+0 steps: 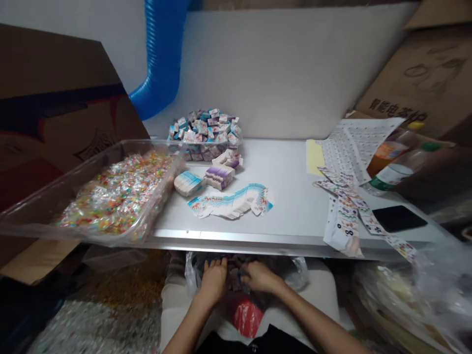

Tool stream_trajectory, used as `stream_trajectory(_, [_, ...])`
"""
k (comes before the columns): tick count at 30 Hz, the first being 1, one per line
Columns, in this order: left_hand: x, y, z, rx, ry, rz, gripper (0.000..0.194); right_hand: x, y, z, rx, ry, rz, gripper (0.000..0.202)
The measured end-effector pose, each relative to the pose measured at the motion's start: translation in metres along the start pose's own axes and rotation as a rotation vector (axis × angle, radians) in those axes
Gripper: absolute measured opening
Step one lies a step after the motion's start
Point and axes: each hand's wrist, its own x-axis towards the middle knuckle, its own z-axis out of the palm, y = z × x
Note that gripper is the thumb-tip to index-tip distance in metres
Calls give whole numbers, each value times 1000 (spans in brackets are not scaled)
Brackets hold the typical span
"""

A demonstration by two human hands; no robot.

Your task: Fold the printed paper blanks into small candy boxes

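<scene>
On my lap, below the table edge, sits a clear plastic bag (301, 274) with small dark pieces (234, 276) in it, too dim to name. My left hand (216, 276) rests on the bag's contents, fingers stretched out and slightly apart. Opposite it, my right hand (260, 278) has its fingers curled in at the same pieces; what they grip, if anything, is hidden. Something red (248, 317) lies between my legs under the bag. Above my hands on the table lies a fanned row of flat printed cartons (232, 201), blue and white.
A clear tray (147, 236) of colourful wrapped pieces stands left. Behind are a tub of small boxes (204, 130), purple carton stacks (220, 176) and a blue stack (188, 183). Right lie printed strips (346, 221), a phone-like black slab (399, 218) and bottles (391, 178).
</scene>
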Motion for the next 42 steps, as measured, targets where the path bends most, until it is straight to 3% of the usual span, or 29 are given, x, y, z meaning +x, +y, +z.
stream_trajectory(2, [0, 6, -7, -29, -8, 38, 32, -13, -7, -21, 69, -19, -119, 9])
stream_trajectory(3, [-2, 9, -10, -49, -19, 61, 31, -17, -9, -35, 114, 39, -176, 14])
stream_trajectory(6, [-10, 20, -10, -103, -36, 120, 33, -10, -8, -79, 86, 569, -158, 28])
stream_trajectory(8, [-16, 31, -8, -128, -41, 152, 34, 10, 0, -102, -104, 739, -57, 47])
stream_trajectory(9, [-18, 36, -6, -134, -43, 165, 33, 23, 6, -109, -190, 742, 8, 63])
stream_trajectory(11, [-21, 44, -2, -139, -45, 180, 36, 45, 17, -115, -333, 682, 81, 70])
stream_trajectory(15, [-18, 44, 0, -244, -21, 237, 40, 55, 28, -117, -442, 619, 22, 44])
stream_trajectory(18, [-11, 40, -9, -350, 152, 323, 33, 34, 20, -125, -432, 687, -23, 35])
stream_trajectory(21, [-1, 46, -32, -313, 551, 390, 44, 8, -1, -129, -225, 846, -90, 35])
stream_trajectory(22, [2, 50, -42, -266, 675, 405, 54, 1, -9, -128, -94, 847, -120, 34])
stream_trajectory(24, [8, 58, -61, -187, 789, 443, 71, -7, -23, -123, 186, 756, -155, 33])
stream_trajectory(26, [11, 63, -77, -145, 797, 481, 65, -9, -30, -117, 412, 617, -149, 31])
stream_trajectory(29, [10, 61, -89, -154, 676, 504, 58, -3, -28, -110, 588, 413, -115, 24])
stream_trajectory(31, [7, 58, -91, -144, 611, 486, 56, 2, -24, -107, 597, 332, -95, 18])
stream_trajectory(37, [0, 58, -84, -67, 567, 440, 42, 11, -23, -106, 414, 313, -86, 11])
stream_trajectory(42, [-1, 56, -70, -291, 616, 409, 47, 10, -28, -117, 464, 300, -96, 11])
